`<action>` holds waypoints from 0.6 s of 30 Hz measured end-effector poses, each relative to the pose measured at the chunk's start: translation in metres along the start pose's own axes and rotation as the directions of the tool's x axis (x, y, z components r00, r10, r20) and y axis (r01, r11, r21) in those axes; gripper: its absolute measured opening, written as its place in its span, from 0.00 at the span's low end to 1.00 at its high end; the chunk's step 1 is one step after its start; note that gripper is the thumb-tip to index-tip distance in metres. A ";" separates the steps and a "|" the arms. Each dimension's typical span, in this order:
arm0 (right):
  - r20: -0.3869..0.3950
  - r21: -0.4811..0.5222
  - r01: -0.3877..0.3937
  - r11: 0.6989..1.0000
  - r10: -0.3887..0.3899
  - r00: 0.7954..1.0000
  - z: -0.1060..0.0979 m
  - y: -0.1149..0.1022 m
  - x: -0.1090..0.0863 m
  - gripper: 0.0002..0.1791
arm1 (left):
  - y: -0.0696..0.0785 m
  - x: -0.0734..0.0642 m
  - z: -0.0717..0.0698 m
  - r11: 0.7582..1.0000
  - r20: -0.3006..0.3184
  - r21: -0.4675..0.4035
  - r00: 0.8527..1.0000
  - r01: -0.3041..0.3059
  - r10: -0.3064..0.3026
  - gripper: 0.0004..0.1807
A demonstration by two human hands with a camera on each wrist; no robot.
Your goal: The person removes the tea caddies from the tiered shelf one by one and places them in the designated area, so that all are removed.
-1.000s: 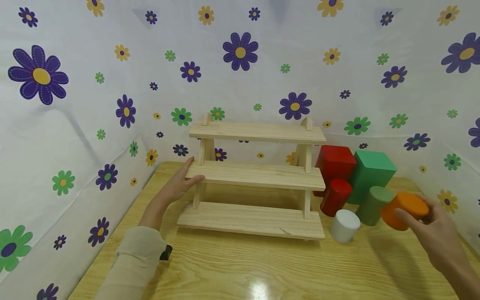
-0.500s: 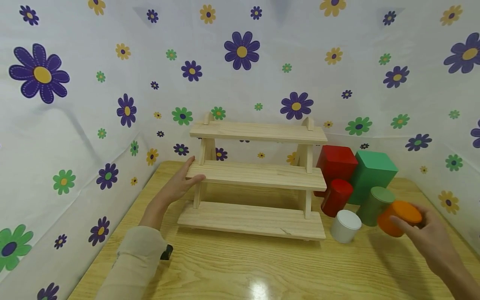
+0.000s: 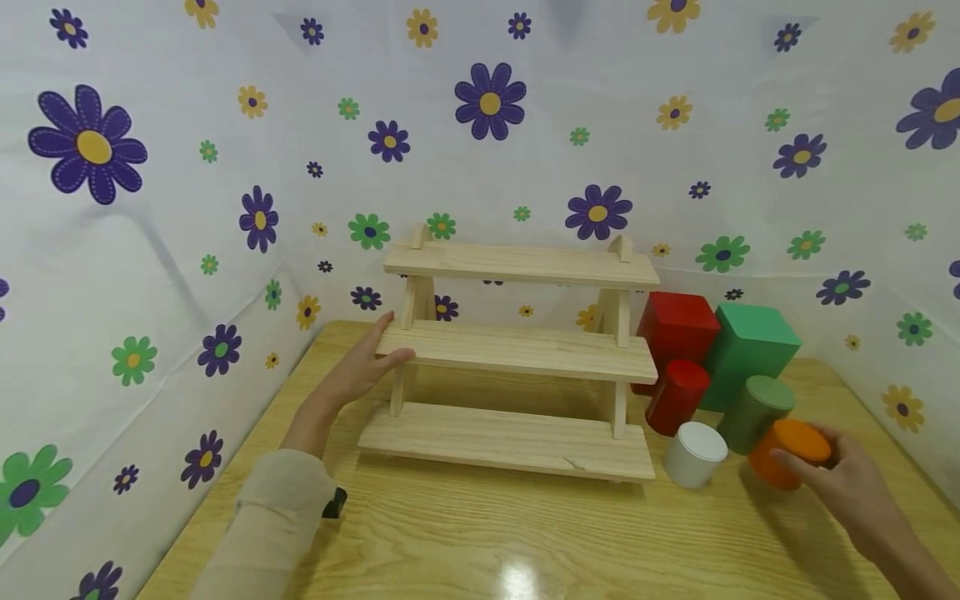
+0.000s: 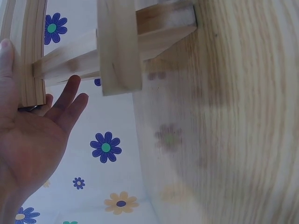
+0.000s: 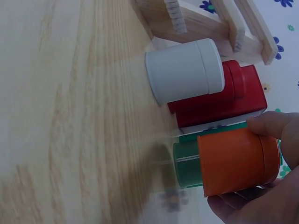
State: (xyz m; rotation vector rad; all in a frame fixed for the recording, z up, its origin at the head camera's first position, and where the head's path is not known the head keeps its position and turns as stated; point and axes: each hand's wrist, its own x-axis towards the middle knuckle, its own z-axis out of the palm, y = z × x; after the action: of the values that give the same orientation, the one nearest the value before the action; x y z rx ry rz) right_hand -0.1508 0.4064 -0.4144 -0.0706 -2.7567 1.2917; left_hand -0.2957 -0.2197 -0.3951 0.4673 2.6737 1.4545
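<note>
My left hand (image 3: 356,371) holds the left end of the middle board of a three-tier wooden display stand (image 3: 517,350). In the left wrist view the thumb lies on one side of the board (image 4: 32,88), while other fingers (image 4: 70,100) reach past its end. An orange lidded canister (image 3: 787,454) is gripped from the right by my right hand (image 3: 855,492), thumb on the near side. It is upright, close over the table, in front of a green canister (image 3: 757,412). To its left stands a white canister (image 3: 696,454).
A red canister (image 3: 678,396) stands behind the white one. A red box (image 3: 678,325) and a green box (image 3: 757,342) stand at the back right, beside the display stand. Flower-printed cloth (image 3: 480,167) surrounds the wood-grain table (image 3: 480,533) at the back and sides.
My right hand has lowered the orange canister toward the table and moved it slightly left. The left hand keeps its hold on the stand. The head view has shifted slightly.
</note>
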 end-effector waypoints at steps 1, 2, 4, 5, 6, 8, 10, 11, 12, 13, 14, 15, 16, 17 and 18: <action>0.001 0.002 -0.004 1.000 0.004 1.000 0.000 0.001 0.000 0.32 | 0.001 0.000 0.000 1.000 0.000 -0.003 1.000 0.001 -0.001 0.51; 0.004 0.004 -0.006 1.000 0.006 1.000 0.001 0.002 0.000 0.32 | 0.001 0.000 0.001 1.000 0.001 -0.007 1.000 0.002 -0.002 0.51; 0.019 0.008 -0.019 1.000 0.019 1.000 0.002 0.005 0.001 0.32 | 0.003 -0.001 0.001 1.000 0.001 -0.015 1.000 0.001 -0.001 0.51; 0.029 0.006 -0.028 1.000 0.028 0.999 0.003 0.006 0.001 0.33 | 0.003 -0.001 0.001 1.000 0.001 -0.016 1.000 0.001 -0.001 0.50; 0.042 0.007 -0.038 0.999 0.038 0.998 0.004 0.007 0.001 0.33 | 0.003 -0.001 0.001 1.000 0.000 -0.017 1.000 0.000 0.000 0.50; 0.074 -0.001 -0.067 0.998 0.067 0.995 0.005 0.009 0.001 0.36 | 0.003 -0.001 0.001 1.000 0.000 -0.015 1.000 -0.004 0.004 0.50; 0.098 -0.012 -0.090 0.996 0.091 0.991 0.006 0.010 0.000 0.39 | 0.003 -0.001 0.002 1.000 0.000 -0.011 1.000 -0.005 0.005 0.50; 0.109 -0.016 -0.100 0.995 0.102 0.989 0.006 0.011 0.000 0.40 | 0.003 -0.001 0.002 1.000 -0.003 -0.009 1.000 -0.005 0.005 0.50; 0.118 -0.020 -0.109 0.994 0.110 0.987 0.006 0.011 0.000 0.40 | 0.003 -0.001 0.002 1.000 -0.003 -0.005 1.000 -0.003 0.003 0.51; 0.125 -0.021 -0.113 0.993 0.115 0.985 0.006 0.011 0.000 0.41 | 0.003 -0.002 0.003 1.000 -0.005 -0.001 1.000 -0.002 0.002 0.51; 0.127 -0.019 -0.114 0.993 0.116 0.985 0.006 0.011 0.000 0.40 | 0.003 -0.002 0.003 1.000 -0.005 0.002 1.000 -0.002 0.002 0.51; 0.128 -0.016 -0.115 0.993 0.116 0.985 0.006 0.011 0.000 0.40 | 0.002 -0.003 0.003 1.000 -0.006 0.004 1.000 -0.002 0.002 0.51; 0.131 -0.013 -0.117 0.993 0.118 0.984 0.006 0.011 0.000 0.40 | 0.002 -0.003 0.003 1.000 -0.007 0.007 1.000 -0.002 0.002 0.51; 0.133 -0.012 -0.120 0.993 0.120 0.984 0.006 0.011 0.000 0.40 | 0.002 -0.003 0.004 1.000 -0.007 0.011 1.000 -0.003 0.003 0.51; 0.132 -0.013 -0.123 0.992 0.124 0.983 0.006 0.011 -0.001 0.41 | 0.003 -0.004 0.004 1.000 -0.006 0.014 1.000 -0.004 0.004 0.51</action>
State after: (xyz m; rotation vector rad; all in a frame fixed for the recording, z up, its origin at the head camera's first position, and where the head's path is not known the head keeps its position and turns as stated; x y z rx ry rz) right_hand -0.1507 0.4089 -0.4268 -0.1644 -2.9091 1.3665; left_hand -0.2909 -0.2163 -0.3954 0.4699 2.6909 1.4411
